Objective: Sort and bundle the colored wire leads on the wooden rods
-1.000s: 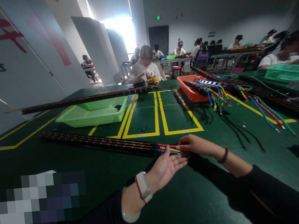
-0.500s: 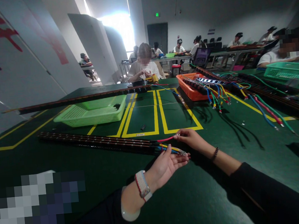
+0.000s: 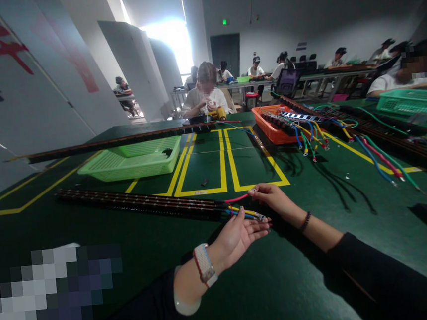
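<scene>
A dark, long bundle of strips lies on the green table, with coloured wires at its right end. My right hand pinches the end of the red wire, a little apart from the others. Under the yellow and blue wires is my left hand, palm up, fingers stretched out and thumb raised beside them. The metal ends of these wires rest near its fingers.
A light green basket stands behind the bundle, below another long strip. An orange basket holds wired parts at the back right. A person sits across the table.
</scene>
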`<state>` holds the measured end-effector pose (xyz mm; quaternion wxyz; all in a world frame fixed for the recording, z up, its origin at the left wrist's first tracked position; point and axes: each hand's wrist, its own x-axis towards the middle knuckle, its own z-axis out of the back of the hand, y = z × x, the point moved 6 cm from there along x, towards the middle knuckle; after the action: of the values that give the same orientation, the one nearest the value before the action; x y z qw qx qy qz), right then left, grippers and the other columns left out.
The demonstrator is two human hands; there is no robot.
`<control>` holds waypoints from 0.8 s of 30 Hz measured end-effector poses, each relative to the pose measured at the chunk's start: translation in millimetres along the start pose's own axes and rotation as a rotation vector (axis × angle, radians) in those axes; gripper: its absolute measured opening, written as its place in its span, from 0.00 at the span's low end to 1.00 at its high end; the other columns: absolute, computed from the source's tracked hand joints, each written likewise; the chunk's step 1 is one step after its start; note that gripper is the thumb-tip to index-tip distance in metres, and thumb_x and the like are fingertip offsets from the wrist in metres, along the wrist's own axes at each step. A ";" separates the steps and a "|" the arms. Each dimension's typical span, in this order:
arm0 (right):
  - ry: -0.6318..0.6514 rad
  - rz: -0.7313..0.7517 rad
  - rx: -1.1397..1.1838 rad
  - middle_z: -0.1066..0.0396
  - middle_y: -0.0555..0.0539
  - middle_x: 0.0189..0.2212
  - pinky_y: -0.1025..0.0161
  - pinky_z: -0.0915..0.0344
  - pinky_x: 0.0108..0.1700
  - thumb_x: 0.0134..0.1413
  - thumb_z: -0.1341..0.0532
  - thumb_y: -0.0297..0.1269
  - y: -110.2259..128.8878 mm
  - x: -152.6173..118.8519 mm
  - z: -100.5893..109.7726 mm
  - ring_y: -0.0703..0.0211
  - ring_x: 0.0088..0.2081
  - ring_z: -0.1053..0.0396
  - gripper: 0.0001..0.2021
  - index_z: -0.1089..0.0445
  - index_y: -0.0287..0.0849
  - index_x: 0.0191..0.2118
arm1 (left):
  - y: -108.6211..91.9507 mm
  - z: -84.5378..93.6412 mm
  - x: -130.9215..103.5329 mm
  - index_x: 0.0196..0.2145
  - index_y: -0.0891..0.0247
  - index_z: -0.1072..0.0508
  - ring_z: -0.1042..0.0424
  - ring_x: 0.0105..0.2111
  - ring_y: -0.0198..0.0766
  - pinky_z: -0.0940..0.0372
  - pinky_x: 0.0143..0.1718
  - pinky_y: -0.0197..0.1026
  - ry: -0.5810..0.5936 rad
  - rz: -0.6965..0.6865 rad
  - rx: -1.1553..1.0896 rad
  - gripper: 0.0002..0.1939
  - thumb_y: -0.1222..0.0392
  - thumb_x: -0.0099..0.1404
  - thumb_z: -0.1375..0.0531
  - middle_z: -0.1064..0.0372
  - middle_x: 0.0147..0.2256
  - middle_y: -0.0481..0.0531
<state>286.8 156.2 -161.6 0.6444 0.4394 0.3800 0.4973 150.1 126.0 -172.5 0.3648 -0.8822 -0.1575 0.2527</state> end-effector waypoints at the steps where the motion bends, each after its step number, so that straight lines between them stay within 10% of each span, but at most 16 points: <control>1: 0.016 0.007 -0.020 0.35 0.50 0.27 0.77 0.47 0.26 0.39 0.41 0.63 -1.0 0.2 0.3 0.79 0.24 0.44 0.32 0.36 0.33 0.35 | 0.0 0.2 0.2 0.39 0.70 0.30 0.29 0.43 0.35 0.51 0.69 0.53 0.001 -0.004 -0.002 0.36 0.33 0.55 0.55 0.30 0.43 0.59; 12: 0.172 0.013 -0.560 0.32 0.46 0.26 0.76 0.54 0.25 0.44 0.48 0.67 2.4 -3.8 12.5 0.80 0.22 0.46 0.35 0.30 0.32 0.31 | 1.1 1.6 0.4 0.41 0.69 0.31 0.31 0.47 0.38 0.51 0.69 0.52 0.027 0.003 -0.008 0.35 0.34 0.56 0.56 0.32 0.46 0.60; 24: 0.576 -0.110 -0.611 0.31 0.45 0.29 0.78 0.44 0.26 0.46 0.54 0.70 11.1 -32.2 -1.8 0.77 0.23 0.38 0.39 0.32 0.32 0.37 | 3.2 5.9 5.4 0.39 0.67 0.35 0.28 0.41 0.35 0.39 0.57 0.45 -0.037 0.029 -0.033 0.27 0.39 0.59 0.54 0.30 0.38 0.58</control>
<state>274.8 126.5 -150.1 0.6381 0.0502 0.4027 0.6543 151.5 129.6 -180.2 0.3435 -0.8854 -0.1556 0.2718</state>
